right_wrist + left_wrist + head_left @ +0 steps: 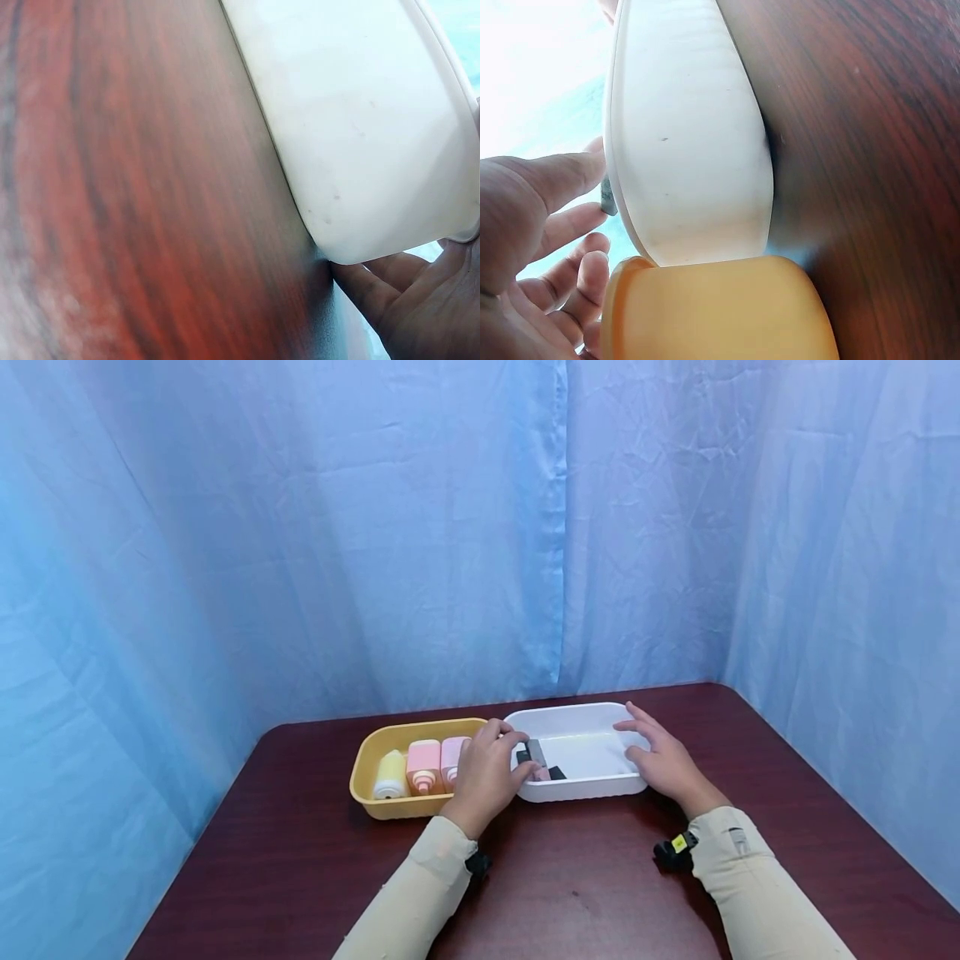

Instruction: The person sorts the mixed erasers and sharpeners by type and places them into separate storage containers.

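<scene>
My left hand (pixel 489 768) reaches over the left end of a white tray (pixel 592 789). Between its thumb and index finger it pinches a small grey block (pixel 609 196), mostly hidden behind the tray rim in the left wrist view. Black pieces (pixel 557 773) lie close by, partly covered by the fingers. My right hand (pixel 667 768) is at the tray's right end, thumb and fingers spread loosely around the rim. The right wrist view shows fingers (pixel 367 289) alongside the outer end wall.
A yellow tray (pixel 378 812) stands against the white one on the left. Inside it lie a yellow bottle (pixel 391 770), a pink bottle (pixel 424 758) and a pale pink bottle (pixel 452 753), the last partly behind my left hand. Blue curtains (pixel 450 527) surround the dark red wooden table (pixel 300 860).
</scene>
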Demonstrator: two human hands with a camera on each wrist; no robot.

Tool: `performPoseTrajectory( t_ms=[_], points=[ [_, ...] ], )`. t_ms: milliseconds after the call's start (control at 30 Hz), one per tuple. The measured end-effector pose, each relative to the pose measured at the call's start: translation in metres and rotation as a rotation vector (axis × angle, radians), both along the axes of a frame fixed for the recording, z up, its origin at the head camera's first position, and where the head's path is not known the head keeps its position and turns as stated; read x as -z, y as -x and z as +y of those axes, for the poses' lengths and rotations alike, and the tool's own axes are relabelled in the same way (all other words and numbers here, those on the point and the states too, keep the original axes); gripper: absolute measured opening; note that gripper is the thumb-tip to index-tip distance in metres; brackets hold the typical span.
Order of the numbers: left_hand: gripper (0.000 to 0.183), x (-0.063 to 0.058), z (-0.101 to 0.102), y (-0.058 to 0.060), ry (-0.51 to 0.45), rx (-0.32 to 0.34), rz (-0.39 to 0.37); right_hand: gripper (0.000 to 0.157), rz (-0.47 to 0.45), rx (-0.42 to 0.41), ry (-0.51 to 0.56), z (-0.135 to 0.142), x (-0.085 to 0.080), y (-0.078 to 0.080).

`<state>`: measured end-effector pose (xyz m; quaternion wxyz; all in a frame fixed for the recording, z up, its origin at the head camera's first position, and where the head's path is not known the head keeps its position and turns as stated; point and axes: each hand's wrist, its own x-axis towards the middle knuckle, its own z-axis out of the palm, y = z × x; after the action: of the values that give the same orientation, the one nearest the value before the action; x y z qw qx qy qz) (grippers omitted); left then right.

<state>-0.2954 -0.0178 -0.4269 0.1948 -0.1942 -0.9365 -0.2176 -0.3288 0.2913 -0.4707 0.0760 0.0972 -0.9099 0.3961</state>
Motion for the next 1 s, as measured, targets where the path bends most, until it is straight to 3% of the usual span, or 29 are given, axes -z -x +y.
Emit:
performPoseTrajectory(
  t_ms=[367, 567, 733, 1000],
  points=[
    [0.033, 0.000, -0.003, 0.000, -0.014, 0.001, 0.007, 0.041, -0.012, -0.002, 0.013, -0.006, 0.002, 0.003],
    [0.032, -0.006, -0.012, 0.000, 0.042, -0.001, 0.052, 0.041, -0.006, -0.014, 0.009, -0.005, 0.002, 0.007],
    [0.032, -0.016, -0.032, 0.000, 0.116, -0.008, 0.073, 0.042, -0.008, -0.009, -0.025, 0.003, 0.003, 0.009],
    [0.034, -0.032, -0.082, 0.000, 0.201, -0.025, 0.067, 0.047, -0.023, 0.007, -0.116, 0.008, 0.002, 0.006]
  ],
)
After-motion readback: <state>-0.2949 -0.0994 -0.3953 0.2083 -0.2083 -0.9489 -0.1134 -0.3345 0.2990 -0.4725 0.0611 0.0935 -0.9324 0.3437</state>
